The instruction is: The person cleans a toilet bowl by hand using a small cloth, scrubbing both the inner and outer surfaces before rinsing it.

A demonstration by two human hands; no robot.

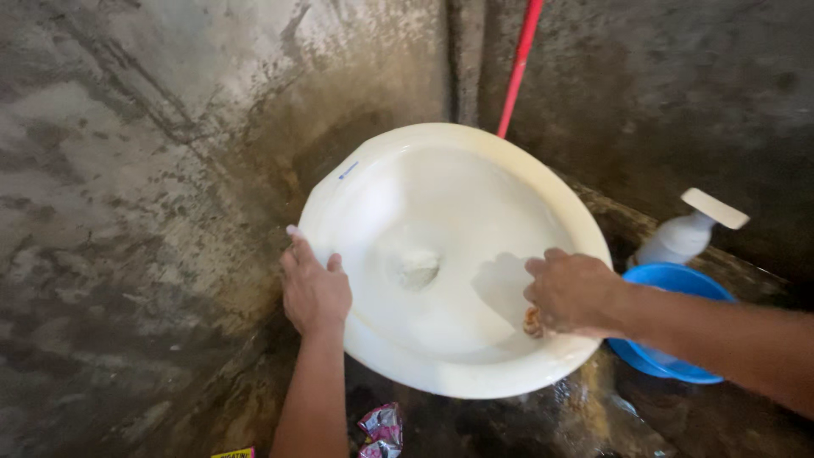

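The right hand point(575, 293) was closed on a small brownish scrubber point(533, 322), pressing it against the inner slope of the basin point(441, 170) near its right rim. The left hand point(314, 288) lay flat and open-fingered over the basin's left rim, steadying it without gripping anything else. The basin, a cream-white oval bowl with a drain hole point(417, 270) at its middle, rested tilted on the wet floor point(509, 424), in the corner between stained concrete walls.

Most of the bowl's inside looked pale and wet, so the scrubbing seemed well along; a faint yellowish tint remained on the near rim and lower edge, and that part appeared left to do.

Just right of the basin sat a blue bowl point(678, 280) with a white pump bottle point(687, 233) in it. A red pole point(519, 68) leaned behind the basin. Crumpled wrappers point(381, 428) lay on the floor by the left forearm.
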